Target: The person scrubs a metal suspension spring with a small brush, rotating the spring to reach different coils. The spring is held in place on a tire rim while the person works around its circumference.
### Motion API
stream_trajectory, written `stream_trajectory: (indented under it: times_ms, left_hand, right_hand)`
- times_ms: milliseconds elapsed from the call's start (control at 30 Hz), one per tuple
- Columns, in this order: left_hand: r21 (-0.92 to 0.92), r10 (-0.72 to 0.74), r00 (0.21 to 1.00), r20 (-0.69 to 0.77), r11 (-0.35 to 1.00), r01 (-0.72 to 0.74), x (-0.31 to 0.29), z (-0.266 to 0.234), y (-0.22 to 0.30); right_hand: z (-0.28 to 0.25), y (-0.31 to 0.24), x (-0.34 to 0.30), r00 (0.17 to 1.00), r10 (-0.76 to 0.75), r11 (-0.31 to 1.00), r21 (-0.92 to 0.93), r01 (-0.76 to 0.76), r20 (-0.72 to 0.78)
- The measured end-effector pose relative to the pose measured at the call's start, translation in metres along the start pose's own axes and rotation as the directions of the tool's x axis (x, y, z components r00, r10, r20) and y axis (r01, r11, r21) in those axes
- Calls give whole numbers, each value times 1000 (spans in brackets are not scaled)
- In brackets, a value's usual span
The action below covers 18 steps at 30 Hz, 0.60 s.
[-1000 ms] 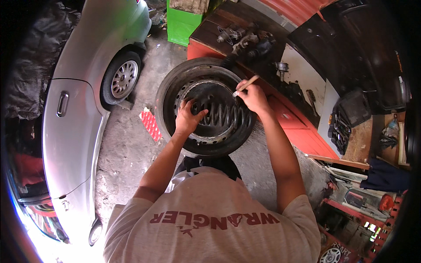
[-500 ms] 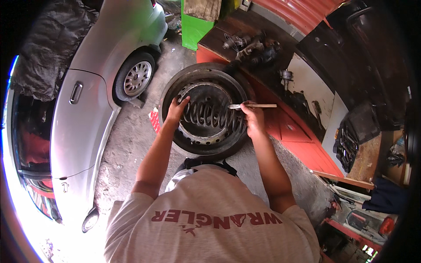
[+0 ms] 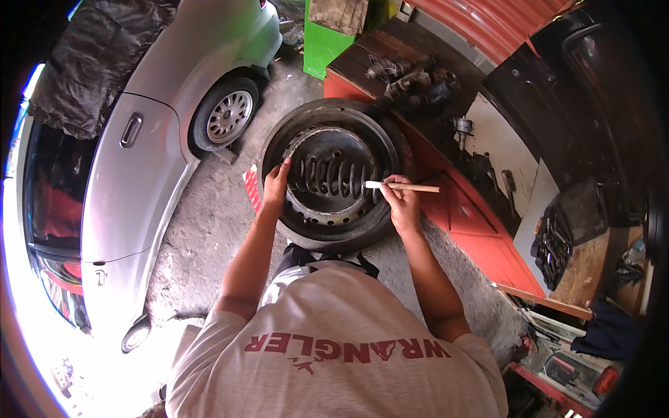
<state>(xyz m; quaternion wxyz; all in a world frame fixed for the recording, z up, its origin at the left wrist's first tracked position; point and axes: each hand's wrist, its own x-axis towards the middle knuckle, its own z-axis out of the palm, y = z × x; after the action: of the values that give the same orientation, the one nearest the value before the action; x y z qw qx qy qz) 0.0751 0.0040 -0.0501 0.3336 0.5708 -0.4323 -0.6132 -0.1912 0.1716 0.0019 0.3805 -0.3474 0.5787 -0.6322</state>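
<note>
A dark coil spring (image 3: 331, 177) lies lengthwise from left to right over the middle of a wheel with a tyre (image 3: 327, 233). My left hand (image 3: 276, 187) is closed around the spring's left end, thumb pointing up. At the right end, my right hand (image 3: 402, 205) grips a wooden-handled paintbrush (image 3: 421, 188) between thumb and fingers. Its pale ferrule points left against the coils, and its bristles do not stand out from the dark spring. Whether the spring rests on the rim or is held above it, I cannot tell.
A silver car (image 3: 139, 188) stands along the left. To the right is a red bench (image 3: 481, 233) bearing greasy metal parts (image 3: 418, 83) and a black tray of tools (image 3: 552, 244). A green box (image 3: 324, 49) stands at the back; a red-and-white piece (image 3: 251, 188) lies beside the tyre.
The paintbrush has moved slightly down, with its pale ferrule turned to show brighter. My left hand has shifted a little left and down at the spring's end. The whole view has shifted slightly.
</note>
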Motion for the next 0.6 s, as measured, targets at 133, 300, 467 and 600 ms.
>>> stream_trajectory:
  times_ms: [133,300,467,600]
  left_hand:
    - [221,-83,996,39,972,73,5,-2,8]
    - [-32,106,990,97,994,-104,29,16,-12]
    - [171,278,958,72,943,-287,14,32,-2]
    - [203,277,961,21,940,-276,4,29,-1]
  right_hand:
    - [3,-12,-13,999,-6,991,-132,0,-41]
    - [15,-44,7,946,-307,768,-560,310,101]
    - [24,-49,49,899,-147,621,-669,409,412]
    - [31,-56,60,901,-142,672,-629,392,410]
